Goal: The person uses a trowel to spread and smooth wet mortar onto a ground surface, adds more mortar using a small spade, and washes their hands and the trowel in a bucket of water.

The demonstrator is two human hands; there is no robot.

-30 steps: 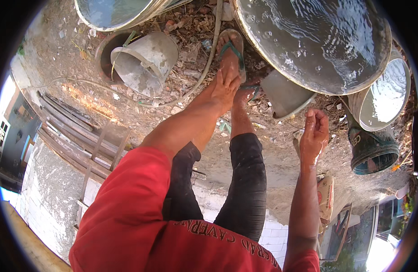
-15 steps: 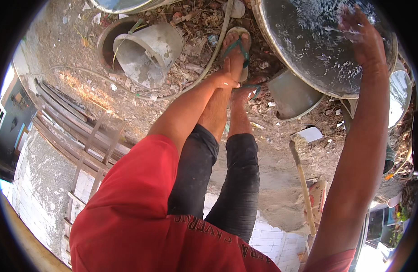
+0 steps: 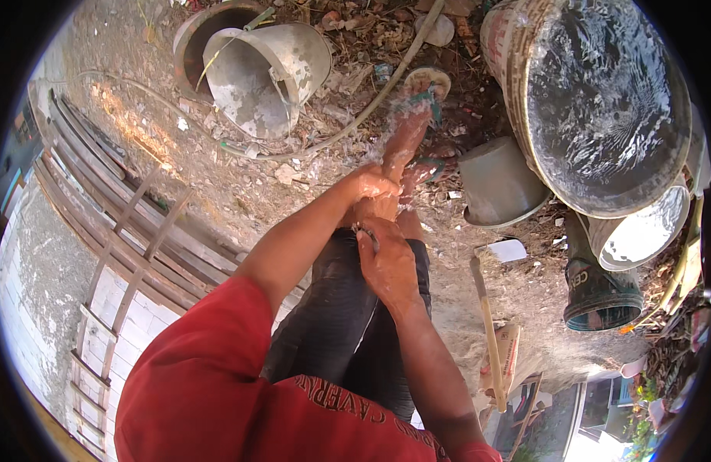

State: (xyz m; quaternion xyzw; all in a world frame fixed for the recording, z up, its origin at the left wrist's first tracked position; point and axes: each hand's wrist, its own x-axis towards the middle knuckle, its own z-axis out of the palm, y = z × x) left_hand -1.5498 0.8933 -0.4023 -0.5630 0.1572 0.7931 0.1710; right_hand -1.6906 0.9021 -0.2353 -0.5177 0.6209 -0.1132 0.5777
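Observation:
My left hand (image 3: 377, 183), wet, wraps round my lower leg (image 3: 405, 142) below the knee. Just nearer to me, my right hand (image 3: 388, 266) lies against the same leg by the knee, holding nothing that I can see; its fingertips are partly hidden. Water splashes down the shin onto my foot in a green-strapped flip-flop (image 3: 429, 85). At the upper right stands a large round tub (image 3: 525, 100) of rippling water. My dark trousers (image 3: 325, 308) end around the knees.
Two buckets, one a grey bucket (image 3: 313, 69), lie tipped at the upper left beside a hose (image 3: 348, 127). Another grey bucket (image 3: 494, 181) lies near the tub. A long-handled tool (image 3: 490, 331), a dark green container (image 3: 602, 289) and stacked planks (image 3: 117, 246) lie around.
My right hand has left the tub's water and come to my leg near the knee. My left hand has slid from near the ankle up the shin. Water now splashes over the foot.

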